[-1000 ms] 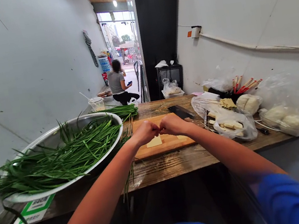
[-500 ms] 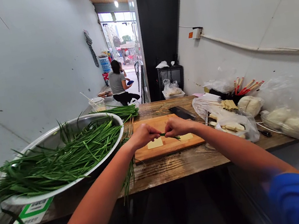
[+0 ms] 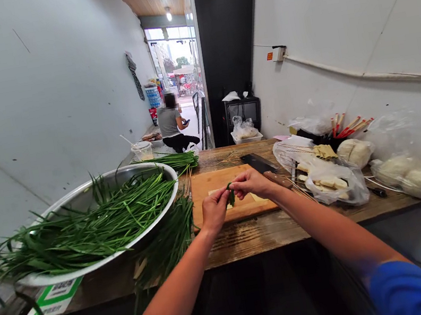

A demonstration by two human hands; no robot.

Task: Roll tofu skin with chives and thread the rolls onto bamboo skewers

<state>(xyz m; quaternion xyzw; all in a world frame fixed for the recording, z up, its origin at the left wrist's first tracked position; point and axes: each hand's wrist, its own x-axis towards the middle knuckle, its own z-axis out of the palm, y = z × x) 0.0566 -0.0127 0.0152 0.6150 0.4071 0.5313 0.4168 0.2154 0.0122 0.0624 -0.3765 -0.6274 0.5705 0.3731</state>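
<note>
Pinching a short green chive piece (image 3: 231, 195) between their fingertips, the left hand (image 3: 215, 211) and right hand (image 3: 253, 182) meet above the wooden cutting board (image 3: 207, 185), fingers narrowed on it from both sides. Pale tofu slices (image 3: 256, 197) lie just under the right fingers. A cleaver (image 3: 260, 164) rests just beyond them. A chive-filled metal basin (image 3: 80, 196) sits well left of the left fingers.

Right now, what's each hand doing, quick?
Left hand: closed, pinching the green chive piece.
Right hand: closed, pinching the same chive piece over the cutting board.
</note>
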